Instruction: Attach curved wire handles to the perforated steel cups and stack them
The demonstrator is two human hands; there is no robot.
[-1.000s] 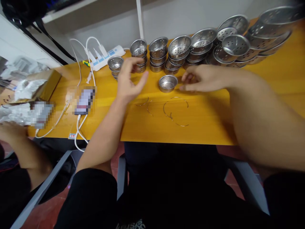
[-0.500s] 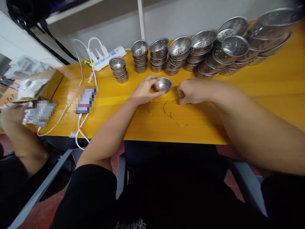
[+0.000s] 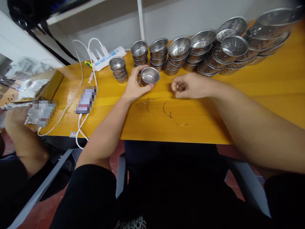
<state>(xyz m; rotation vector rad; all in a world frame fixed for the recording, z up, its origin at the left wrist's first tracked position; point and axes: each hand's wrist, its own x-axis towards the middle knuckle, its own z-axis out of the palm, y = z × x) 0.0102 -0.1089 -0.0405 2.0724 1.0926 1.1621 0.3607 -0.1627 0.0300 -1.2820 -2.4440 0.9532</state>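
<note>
My left hand (image 3: pixel 135 83) grips a small perforated metal cup (image 3: pixel 150 76) from its left side, thumb at the near wall and fingers behind the rim. The cup is raised at a slight tilt, its holed bottom facing me. To the right of it and apart from it, my right hand (image 3: pixel 182 86) is closed with curled fingers; whatever is in them, if anything, cannot be made out. Several thin curved wires lie on the table below the hands, among them one wire (image 3: pixel 149 107) near my left wrist and another wire (image 3: pixel 179 124) closer to the front edge.
Stacks of perforated metal cups (image 3: pixel 179 47) line the back of the yellow table (image 3: pixel 152 130), larger toward the right. On the left are a power strip (image 3: pixel 109 58), a phone (image 3: pixel 87 100) with white cables and an open cardboard box (image 3: pixel 54 84). A co-worker's arm (image 3: pixel 26 136) reaches in at far left.
My left hand has moved left with the cup, tilting it toward me. My right hand has shifted slightly up and left; the wire seen beside it before no longer shows on the table.
</note>
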